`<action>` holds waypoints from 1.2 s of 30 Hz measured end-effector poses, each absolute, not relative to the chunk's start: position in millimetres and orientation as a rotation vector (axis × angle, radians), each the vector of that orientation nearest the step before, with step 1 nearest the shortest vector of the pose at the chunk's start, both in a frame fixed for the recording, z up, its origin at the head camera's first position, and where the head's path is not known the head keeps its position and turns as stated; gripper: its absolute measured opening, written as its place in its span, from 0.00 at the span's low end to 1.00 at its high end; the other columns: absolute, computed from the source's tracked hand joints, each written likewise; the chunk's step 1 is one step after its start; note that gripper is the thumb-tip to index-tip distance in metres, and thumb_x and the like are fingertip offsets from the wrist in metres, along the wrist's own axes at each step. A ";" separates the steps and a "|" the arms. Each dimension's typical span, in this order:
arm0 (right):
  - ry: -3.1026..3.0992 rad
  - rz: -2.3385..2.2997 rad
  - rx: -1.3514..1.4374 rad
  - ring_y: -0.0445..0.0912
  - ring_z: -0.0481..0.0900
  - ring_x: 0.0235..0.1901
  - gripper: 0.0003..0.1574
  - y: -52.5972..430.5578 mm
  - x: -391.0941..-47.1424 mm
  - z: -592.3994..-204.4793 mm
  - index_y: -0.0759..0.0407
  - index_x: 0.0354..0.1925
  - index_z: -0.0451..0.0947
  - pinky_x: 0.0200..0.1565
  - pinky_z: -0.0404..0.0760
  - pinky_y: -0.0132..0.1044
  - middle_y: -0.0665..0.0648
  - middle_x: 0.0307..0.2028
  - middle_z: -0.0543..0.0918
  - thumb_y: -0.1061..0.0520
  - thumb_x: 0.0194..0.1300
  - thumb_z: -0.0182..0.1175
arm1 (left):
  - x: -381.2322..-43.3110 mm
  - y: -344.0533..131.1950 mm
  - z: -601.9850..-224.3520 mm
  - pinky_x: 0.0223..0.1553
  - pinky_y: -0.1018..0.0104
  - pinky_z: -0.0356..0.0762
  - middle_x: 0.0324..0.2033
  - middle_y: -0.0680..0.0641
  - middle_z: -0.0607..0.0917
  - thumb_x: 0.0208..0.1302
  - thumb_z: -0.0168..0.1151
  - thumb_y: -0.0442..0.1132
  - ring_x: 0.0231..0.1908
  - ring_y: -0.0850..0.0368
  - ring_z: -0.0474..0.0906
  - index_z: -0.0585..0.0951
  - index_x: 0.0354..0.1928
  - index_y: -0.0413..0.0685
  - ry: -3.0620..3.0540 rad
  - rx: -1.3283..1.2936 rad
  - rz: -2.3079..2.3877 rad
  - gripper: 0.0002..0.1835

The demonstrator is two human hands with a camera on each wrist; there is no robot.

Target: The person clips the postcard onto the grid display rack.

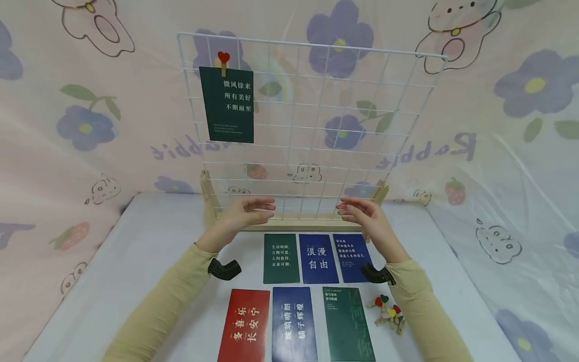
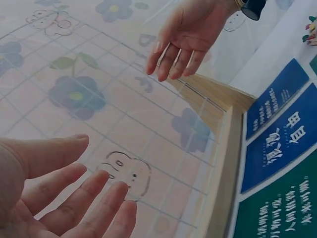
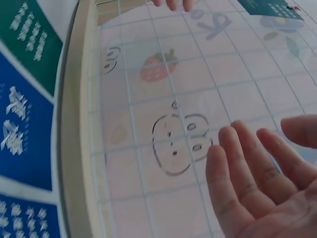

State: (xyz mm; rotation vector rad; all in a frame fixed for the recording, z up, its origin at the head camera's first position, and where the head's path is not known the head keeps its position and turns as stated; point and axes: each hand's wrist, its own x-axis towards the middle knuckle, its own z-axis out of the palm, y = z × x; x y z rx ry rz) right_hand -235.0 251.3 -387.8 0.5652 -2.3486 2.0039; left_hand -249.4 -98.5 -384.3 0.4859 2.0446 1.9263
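Both hands hover in front of a white wire grid [image 1: 307, 105] that stands in a wooden base [image 1: 298, 221]. My left hand [image 1: 246, 213], also near in the left wrist view, has relaxed fingers and holds nothing. Opposite it, my right hand [image 1: 366, 216] is likewise relaxed with nothing in it; its palm [image 3: 282, 208] shows in the right wrist view. A dark green card [image 1: 230, 108] hangs at the grid's upper left from a clothespin with a red heart [image 1: 223, 59]. Below the hands, green [image 1: 281, 259] and blue cards [image 1: 318, 259] lie on the white table.
A front row holds a red card [image 1: 244, 324], a blue card [image 1: 295, 324] and a green card [image 1: 348, 324]. Several small heart clothespins [image 1: 389, 314] lie in a pile at the right, beside the right forearm. Patterned cloth [image 1: 497, 151] hangs behind and around the table.
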 end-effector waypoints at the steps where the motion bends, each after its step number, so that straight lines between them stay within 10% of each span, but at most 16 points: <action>1: -2.362 1.991 0.554 0.53 0.80 0.49 0.24 254.9 -233.2 -389.6 0.69 0.60 0.69 0.52 0.78 0.40 0.68 0.51 0.78 0.55 0.74 0.51 | -250.0 -97.2 -387.7 0.52 0.57 0.77 0.54 0.37 0.78 0.64 0.62 0.32 0.54 0.46 0.76 0.73 0.61 0.38 2.051 0.483 1.913 0.23; 36: -2.793 1.918 0.335 0.49 0.78 0.51 0.30 330.0 -184.3 -438.1 0.68 0.65 0.65 0.54 0.77 0.45 0.67 0.54 0.77 0.49 0.75 0.48 | -238.1 -115.3 -463.4 0.49 0.59 0.79 0.55 0.30 0.75 0.63 0.63 0.30 0.51 0.46 0.78 0.70 0.62 0.31 2.051 0.284 1.814 0.26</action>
